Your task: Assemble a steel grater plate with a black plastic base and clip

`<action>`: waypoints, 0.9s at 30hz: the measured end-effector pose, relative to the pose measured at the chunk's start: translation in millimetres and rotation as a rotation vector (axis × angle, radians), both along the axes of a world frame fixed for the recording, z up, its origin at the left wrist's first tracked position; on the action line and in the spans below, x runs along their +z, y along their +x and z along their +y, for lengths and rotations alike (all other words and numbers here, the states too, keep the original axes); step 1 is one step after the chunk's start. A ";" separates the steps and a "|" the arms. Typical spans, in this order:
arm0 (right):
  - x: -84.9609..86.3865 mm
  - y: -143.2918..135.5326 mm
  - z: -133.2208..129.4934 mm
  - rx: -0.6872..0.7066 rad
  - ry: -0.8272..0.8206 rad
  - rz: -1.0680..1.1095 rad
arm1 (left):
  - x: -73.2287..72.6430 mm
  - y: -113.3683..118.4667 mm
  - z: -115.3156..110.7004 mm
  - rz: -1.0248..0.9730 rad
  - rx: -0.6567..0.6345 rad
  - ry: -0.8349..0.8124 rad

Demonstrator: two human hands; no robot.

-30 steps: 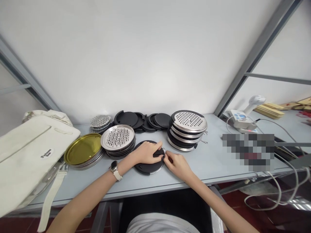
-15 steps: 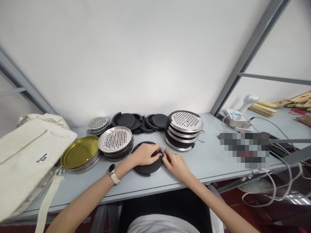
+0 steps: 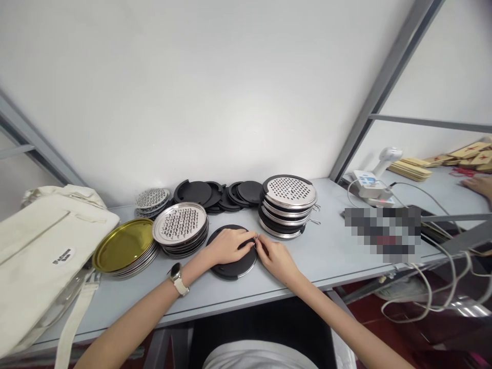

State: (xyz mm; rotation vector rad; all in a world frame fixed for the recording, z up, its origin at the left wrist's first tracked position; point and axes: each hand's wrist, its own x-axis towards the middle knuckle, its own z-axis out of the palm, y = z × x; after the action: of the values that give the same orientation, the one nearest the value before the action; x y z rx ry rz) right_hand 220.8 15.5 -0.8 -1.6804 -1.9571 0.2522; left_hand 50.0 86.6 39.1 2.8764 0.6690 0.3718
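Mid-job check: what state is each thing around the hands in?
Left hand: resting on black disc
Right hand: fingers bent, at the disc's right edge
Black disc: flat, partly covered
Gold plate: stacked on others
Left grater plate: face up, stacked
Right grater plate: stacked, black rim partly around it
Rear black discs: overlapping
White bag: strap hanging

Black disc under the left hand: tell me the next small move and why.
Probably, let the right hand gently work the metal ring at the edge of the black disc while the left hand steadies the disc. The left hand lies across it, and both hands' fingertips meet near that ring; its exact seating is too small to tell.
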 end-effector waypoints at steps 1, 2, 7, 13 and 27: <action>0.3 -0.1 -0.2 -0.001 -0.002 0.003 | 0.2 0.2 -0.1 0.001 0.003 0.001; 0.4 -0.2 -0.4 -0.003 -0.004 0.007 | 0.2 0.5 -0.1 0.002 0.007 -0.002; -0.1 -0.2 -0.5 0.006 -0.006 0.025 | 0.3 1.1 -0.1 -0.004 0.022 -0.025; 0.5 0.1 -0.5 0.004 -0.007 0.021 | 2.2 1.7 -0.8 0.019 0.035 -0.011; 3.5 0.9 -0.4 0.013 -0.033 0.005 | 1.0 2.0 2.0 0.020 0.031 -0.059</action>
State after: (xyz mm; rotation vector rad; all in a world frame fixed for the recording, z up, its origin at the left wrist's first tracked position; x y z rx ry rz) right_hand 221.7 15.2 2.8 -1.6868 -1.9710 0.2949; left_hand 52.0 88.6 40.1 2.8208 0.7159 0.3222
